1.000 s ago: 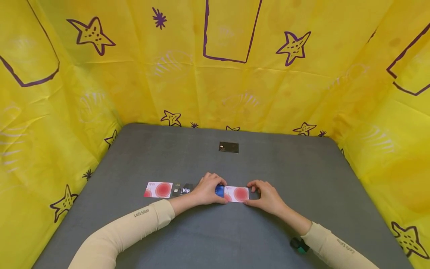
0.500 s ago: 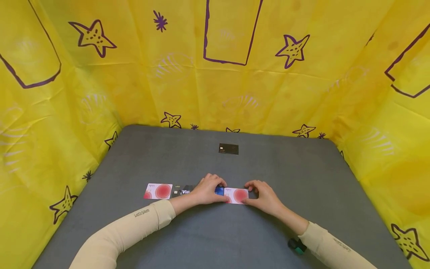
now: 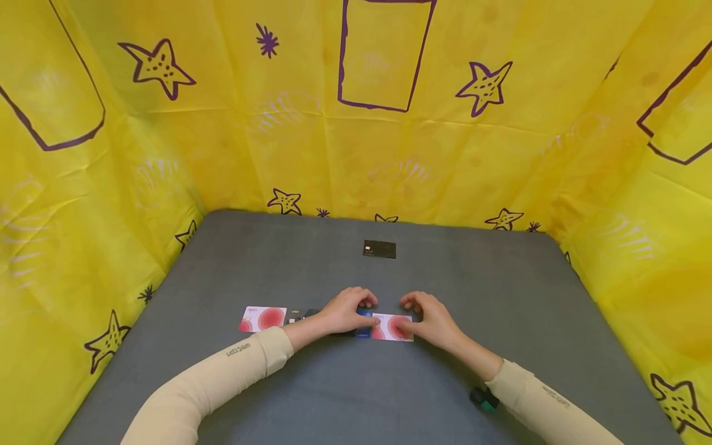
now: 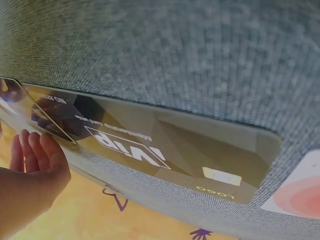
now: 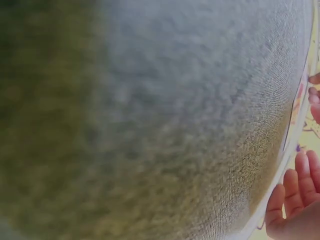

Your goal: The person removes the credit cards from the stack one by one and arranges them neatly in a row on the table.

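Note:
A white card with red circles [image 3: 392,335] lies flat on the grey table, between my two hands. My left hand [image 3: 345,312] reaches over a blue card [image 3: 364,332], its thumb at the white card's left edge and its fingers raised off the table. My right hand [image 3: 435,321] rests its thumb over the white card's right part; its fingers are bent loosely, apart from the card's far edge. Left of these, a dark Vip card [image 4: 185,145] and another white card with red circles [image 3: 263,319] continue the row. My left forearm and hand hide part of that row.
A black VIP card [image 3: 380,250] lies alone farther back on the grey table [image 3: 489,278]. Yellow cloth [image 3: 311,148] with drawn starfish hangs on the back and both sides. A small black and green device [image 3: 484,400] sits by my right wrist.
My right hand's fingers have lifted from the white card's far right corner and shifted left. My left thumb and fingers have risen slightly, showing more of the blue card. The cards stay put.

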Demonstrator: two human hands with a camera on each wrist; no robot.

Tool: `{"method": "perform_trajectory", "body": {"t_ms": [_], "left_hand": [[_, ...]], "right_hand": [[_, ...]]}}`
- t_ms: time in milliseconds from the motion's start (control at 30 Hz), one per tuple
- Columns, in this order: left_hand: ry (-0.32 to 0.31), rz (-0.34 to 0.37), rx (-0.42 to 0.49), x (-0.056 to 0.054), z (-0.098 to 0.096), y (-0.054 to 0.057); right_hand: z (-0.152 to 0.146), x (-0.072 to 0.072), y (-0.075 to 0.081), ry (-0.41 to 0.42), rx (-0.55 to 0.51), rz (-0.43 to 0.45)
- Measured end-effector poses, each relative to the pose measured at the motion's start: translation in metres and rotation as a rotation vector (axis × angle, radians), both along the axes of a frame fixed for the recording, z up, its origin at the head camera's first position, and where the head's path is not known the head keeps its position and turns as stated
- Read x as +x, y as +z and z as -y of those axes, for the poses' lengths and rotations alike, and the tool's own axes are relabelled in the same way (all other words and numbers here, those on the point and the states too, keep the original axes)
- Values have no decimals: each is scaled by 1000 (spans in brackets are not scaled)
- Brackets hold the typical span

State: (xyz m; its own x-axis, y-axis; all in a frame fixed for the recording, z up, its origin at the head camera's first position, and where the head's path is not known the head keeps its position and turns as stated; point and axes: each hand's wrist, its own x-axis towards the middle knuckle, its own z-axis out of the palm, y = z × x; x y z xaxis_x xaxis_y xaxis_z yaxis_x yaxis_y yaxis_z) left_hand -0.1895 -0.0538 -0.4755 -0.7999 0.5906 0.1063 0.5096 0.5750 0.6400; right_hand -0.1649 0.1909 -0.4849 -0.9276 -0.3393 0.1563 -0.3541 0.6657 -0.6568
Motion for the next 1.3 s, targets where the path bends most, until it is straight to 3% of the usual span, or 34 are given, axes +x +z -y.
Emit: {"method": "perform_trajectory", "body": {"t_ms": [300, 667, 967, 1300], "left_hand": [[8, -5, 77, -9, -1, -1], [6, 3, 69, -22, -3, 0], [41, -5, 67, -33, -4, -2], [126, 2, 60, -45, -5, -5]], "right_hand": [[6, -8, 0, -4, -12, 13], [12, -21, -1, -4, -25, 41], [15, -33, -3, -1, -26, 1], [17, -46, -2, 2, -9, 1]]}}
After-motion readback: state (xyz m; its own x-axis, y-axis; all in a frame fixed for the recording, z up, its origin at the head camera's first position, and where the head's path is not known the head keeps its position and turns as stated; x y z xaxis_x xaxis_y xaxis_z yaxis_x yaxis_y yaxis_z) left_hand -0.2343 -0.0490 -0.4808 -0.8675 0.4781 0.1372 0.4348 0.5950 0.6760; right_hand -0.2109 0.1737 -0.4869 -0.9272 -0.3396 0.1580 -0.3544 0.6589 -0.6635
